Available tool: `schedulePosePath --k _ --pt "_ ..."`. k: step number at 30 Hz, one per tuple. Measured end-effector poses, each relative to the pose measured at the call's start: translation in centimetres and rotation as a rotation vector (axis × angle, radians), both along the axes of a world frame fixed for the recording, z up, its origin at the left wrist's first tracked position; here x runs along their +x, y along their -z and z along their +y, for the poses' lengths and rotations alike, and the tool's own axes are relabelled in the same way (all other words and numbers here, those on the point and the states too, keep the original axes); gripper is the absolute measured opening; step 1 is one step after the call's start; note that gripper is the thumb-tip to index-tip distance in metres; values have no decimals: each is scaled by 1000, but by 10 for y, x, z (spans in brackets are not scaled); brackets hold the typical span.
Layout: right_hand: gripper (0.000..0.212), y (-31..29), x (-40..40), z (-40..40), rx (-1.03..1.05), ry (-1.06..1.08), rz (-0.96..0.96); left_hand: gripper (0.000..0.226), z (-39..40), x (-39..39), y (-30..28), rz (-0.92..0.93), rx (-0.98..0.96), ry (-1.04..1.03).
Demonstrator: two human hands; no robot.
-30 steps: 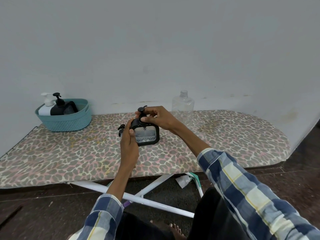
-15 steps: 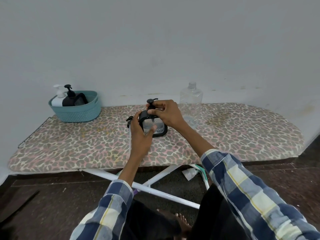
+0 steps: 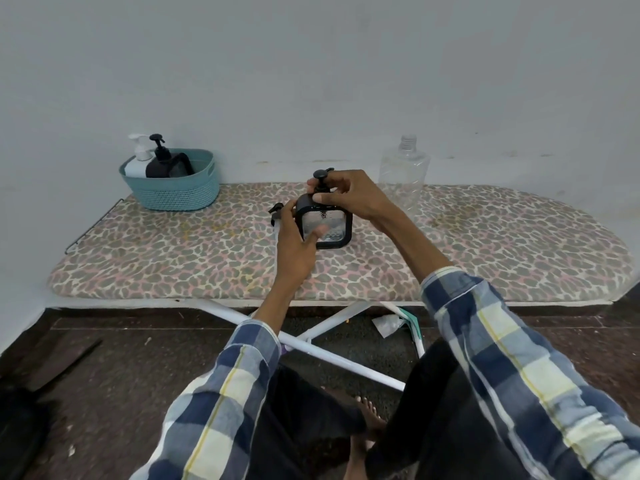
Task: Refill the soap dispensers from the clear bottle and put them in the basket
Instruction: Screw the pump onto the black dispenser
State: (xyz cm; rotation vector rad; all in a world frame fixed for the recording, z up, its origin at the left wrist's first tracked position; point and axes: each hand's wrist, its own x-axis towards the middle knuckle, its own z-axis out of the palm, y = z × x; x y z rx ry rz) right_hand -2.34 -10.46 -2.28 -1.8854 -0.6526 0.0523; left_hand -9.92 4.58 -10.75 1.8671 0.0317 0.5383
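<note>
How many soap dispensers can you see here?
3, possibly more: a white dispenser and a black dispenser in the teal basket, and a square black-framed dispenser held over the ironing board. Others may be hidden.

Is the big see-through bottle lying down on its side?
No, the clear bottle stands upright on the ironing board, its open neck pointing up.
</note>
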Motion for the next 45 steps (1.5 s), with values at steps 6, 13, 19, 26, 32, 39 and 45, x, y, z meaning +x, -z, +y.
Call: schedulePosePath --k 6,13,19,26,32,39,45 --pt "35 -4 9 -10 35 -185 102 72 0 0 -4 8 -8 -16" --pt "32 10 2 1 101 8 63 68 -3 0 -2 -18 -10 -43" --pt "17 17 -18 31 -62 431 -121 70 -7 5 5 -30 51 -115" --pt "34 10 -5 6 57 188 -23 67 -3 -1 5 -41 59 -12" --pt "36 -1 13 -21 29 -137 108 65 3 7 4 17 64 70" --pt "35 -4 9 -9 32 -101 105 61 5 14 12 -11 57 -2" --pt "32 3 0 -2 44 8 40 59 1 18 17 0 121 2"
